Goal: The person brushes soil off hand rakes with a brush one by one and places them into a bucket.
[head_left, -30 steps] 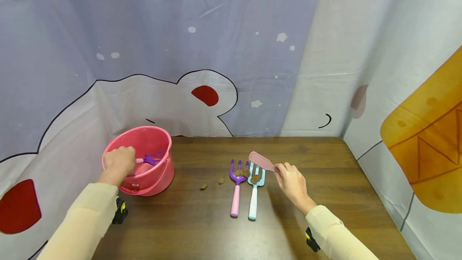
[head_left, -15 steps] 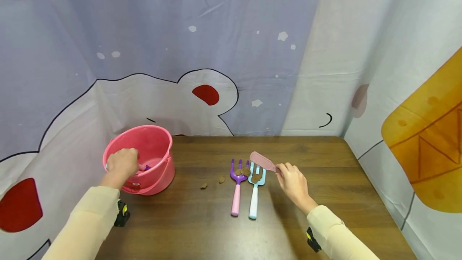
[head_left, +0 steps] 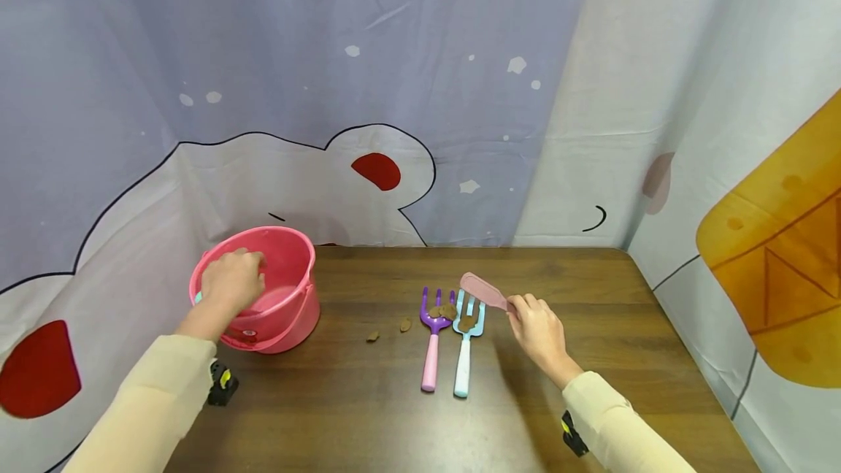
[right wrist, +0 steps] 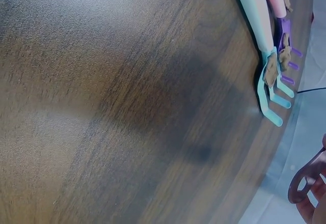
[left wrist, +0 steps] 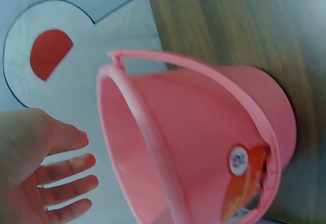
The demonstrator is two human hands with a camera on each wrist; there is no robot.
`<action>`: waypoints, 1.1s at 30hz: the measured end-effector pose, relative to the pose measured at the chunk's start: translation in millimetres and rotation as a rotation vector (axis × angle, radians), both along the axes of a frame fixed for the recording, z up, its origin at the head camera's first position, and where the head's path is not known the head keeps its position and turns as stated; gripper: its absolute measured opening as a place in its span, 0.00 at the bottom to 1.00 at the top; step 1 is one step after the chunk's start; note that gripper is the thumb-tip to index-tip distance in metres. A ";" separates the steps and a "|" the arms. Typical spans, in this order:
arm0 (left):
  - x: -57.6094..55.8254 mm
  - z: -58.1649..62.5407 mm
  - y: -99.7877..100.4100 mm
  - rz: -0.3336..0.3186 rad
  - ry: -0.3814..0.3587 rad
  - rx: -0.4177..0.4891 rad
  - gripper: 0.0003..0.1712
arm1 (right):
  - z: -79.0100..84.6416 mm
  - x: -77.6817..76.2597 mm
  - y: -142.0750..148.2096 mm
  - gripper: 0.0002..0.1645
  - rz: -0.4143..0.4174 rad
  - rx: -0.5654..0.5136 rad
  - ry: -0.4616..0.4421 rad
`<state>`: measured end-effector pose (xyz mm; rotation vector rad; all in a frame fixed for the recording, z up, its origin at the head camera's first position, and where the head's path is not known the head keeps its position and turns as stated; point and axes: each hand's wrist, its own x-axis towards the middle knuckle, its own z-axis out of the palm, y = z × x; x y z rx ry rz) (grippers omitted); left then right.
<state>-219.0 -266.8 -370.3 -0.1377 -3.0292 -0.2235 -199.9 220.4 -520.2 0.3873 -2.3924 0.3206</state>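
Note:
My left hand [head_left: 233,283] is over the mouth of a pink bucket [head_left: 285,327], its fingers loose and holding nothing. The left wrist view shows those fingers [left wrist: 71,170] spread apart beside the bucket rim [left wrist: 137,107]. My right hand [head_left: 540,334] pinches the handle end of a flat pink spatula [head_left: 484,292], its blade pointing left over the tines of a light blue toy hand fork [head_left: 463,367]. A purple toy hand fork [head_left: 430,363] with a pink handle lies alongside. Brown leaf-like pieces [head_left: 443,312] rest on both fork heads. The bucket's lower inside is partly hidden.
Two more brown leaf-like pieces [head_left: 405,325] lie on the wooden table [head_left: 368,414] between bucket and forks. A bit of teal [head_left: 198,298] shows at the bucket's left rim. A printed curtain [head_left: 368,57] closes off the back and sides.
My left hand lowered a purple-headed tool with a pink handle into the bucket and let go; the hand has risen slightly and its fingers have loosened. The right hand keeps its spatula nearly still.

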 end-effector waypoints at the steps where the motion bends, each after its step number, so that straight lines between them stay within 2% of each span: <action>1: 0.6 1.4 3.4 -0.007 0.004 0.002 0.18 | -0.2 -0.2 0.2 0.12 -0.001 -0.001 0.000; 6: 4.2 4.8 22.7 -0.054 0.036 0.001 0.23 | -1.3 -0.6 0.9 0.12 0.001 -0.004 -0.002; 14: 8.6 -0.1 57.2 -0.148 0.104 0.006 0.21 | -2.0 0.0 1.0 0.12 -0.003 -0.006 -0.005; 24: 8.8 -19.9 94.4 -0.265 0.144 0.009 0.28 | -2.0 0.1 1.1 0.13 -0.016 -0.007 -0.017; 28: 9.2 -27.1 107.7 -0.294 0.130 0.015 0.32 | -1.1 0.4 1.4 0.14 -0.021 -0.009 -0.034; 33: 10.8 -39.7 123.0 -0.298 0.090 0.008 0.38 | -2.0 0.6 1.7 0.14 -0.030 -0.018 -0.051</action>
